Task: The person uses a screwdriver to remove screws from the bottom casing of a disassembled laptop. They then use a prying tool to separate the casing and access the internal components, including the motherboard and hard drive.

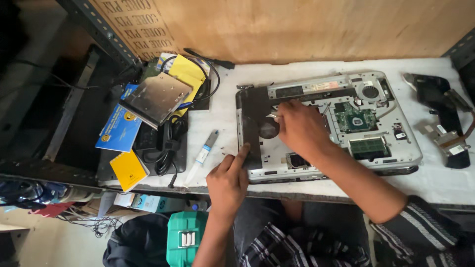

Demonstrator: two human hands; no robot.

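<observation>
Your opened laptop base [326, 123] lies on the white bench top [435, 178], near the middle and a little to the right, with its near edge just at the bench's near edge. Its cover is off, so the silver shell acts as a shallow tray: inside it you can see a green circuit board [355, 118] toward the far right, a green memory stick [367, 146] nearer to you, a round fan opening [370, 91] in the far right corner, and a dark panel [255, 126] along the left side.

Your right hand [299, 127] reaches in from the right and rests over the middle of the base, fingers curled narrow around a small silvery tool [273, 116] whose tip points left at the dark panel. What the tip touches is too small to tell.

Your left hand [228, 180] sits at the near left corner of the base, fingers loosely bent and holding nothing, with the forefinger stretched out and touching the left near edge of the dark panel.

Just left of that hand lies a slim syringe tube [203, 155] on the bench. Farther left is a silver drive unit [156, 98] on top of a yellow packet [189, 74], with a black cable [170, 143] and a blue booklet [118, 128] near it. On the far right of the bench lies a black heat-pipe assembly [445, 118], well apart from both hands.
</observation>
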